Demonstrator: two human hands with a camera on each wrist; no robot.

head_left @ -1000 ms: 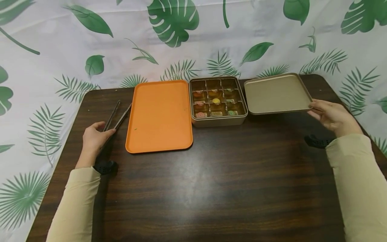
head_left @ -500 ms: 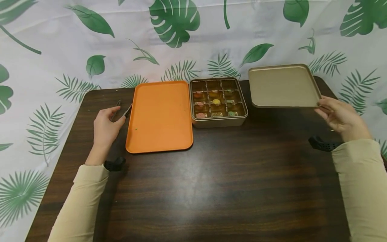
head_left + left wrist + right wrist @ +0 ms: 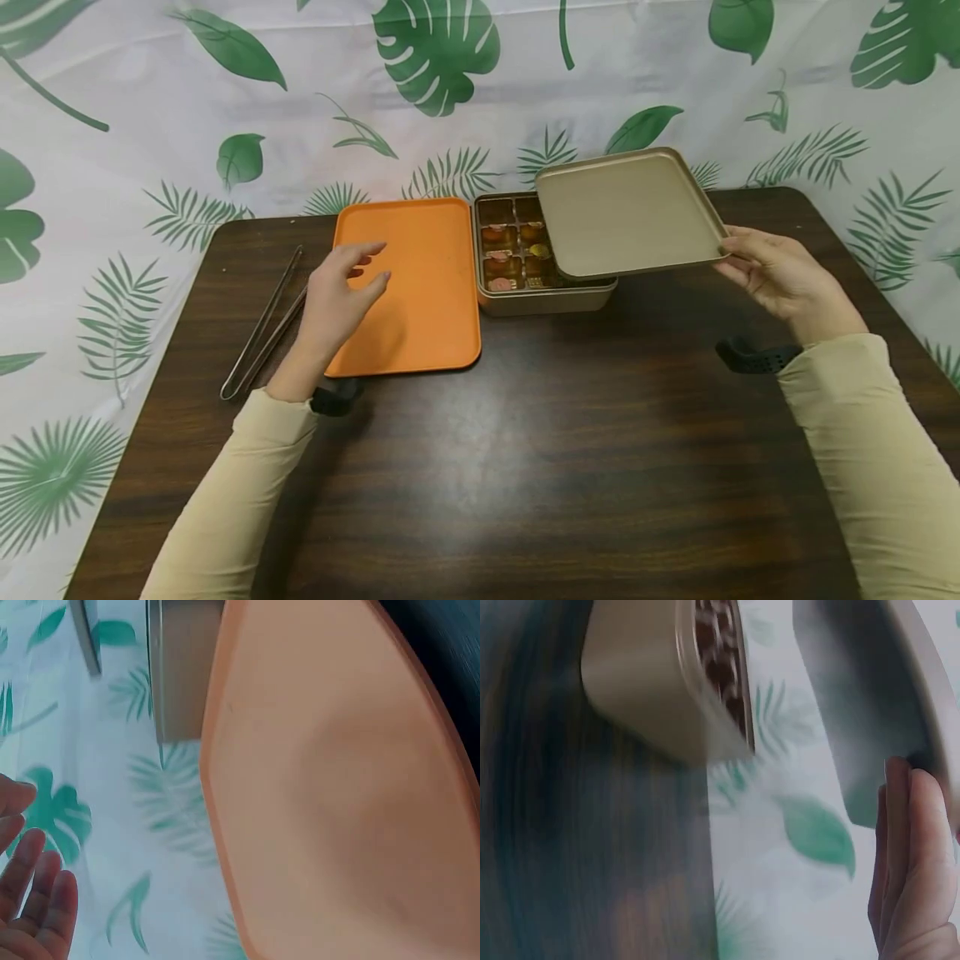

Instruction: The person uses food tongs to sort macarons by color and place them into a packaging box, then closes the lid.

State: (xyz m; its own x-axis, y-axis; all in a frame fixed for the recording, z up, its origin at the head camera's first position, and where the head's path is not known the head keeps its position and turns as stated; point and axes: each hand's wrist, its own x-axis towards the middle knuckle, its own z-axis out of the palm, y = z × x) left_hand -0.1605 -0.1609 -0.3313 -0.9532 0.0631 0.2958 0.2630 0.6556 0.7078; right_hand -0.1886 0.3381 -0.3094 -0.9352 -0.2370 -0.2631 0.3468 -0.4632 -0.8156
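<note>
My right hand point(image 3: 780, 279) pinches the near right corner of a gold metal lid point(image 3: 630, 212). The lid hangs tilted above the right part of a gold tin box point(image 3: 543, 302), covering some of its compartments. In the right wrist view the lid point(image 3: 855, 697) is apart from the box point(image 3: 641, 675). Small coloured pieces sit in the divided insert, among them a yellow one point(image 3: 538, 250) and a pink one point(image 3: 500, 284). Over the left part of an orange tray point(image 3: 438, 292), my left hand point(image 3: 337, 300) is held with thumb and fingers apart, holding nothing.
Metal tongs point(image 3: 258, 333) lie on the dark wooden table point(image 3: 480, 467), left of the tray. The tray stands beside the box's left side. A white cloth with green leaves point(image 3: 315, 50) hangs behind the table.
My left hand has let go of the tongs and moved right, over the tray. The lid, gripped in my right hand, first rose rightward, then swung left above the box.
</note>
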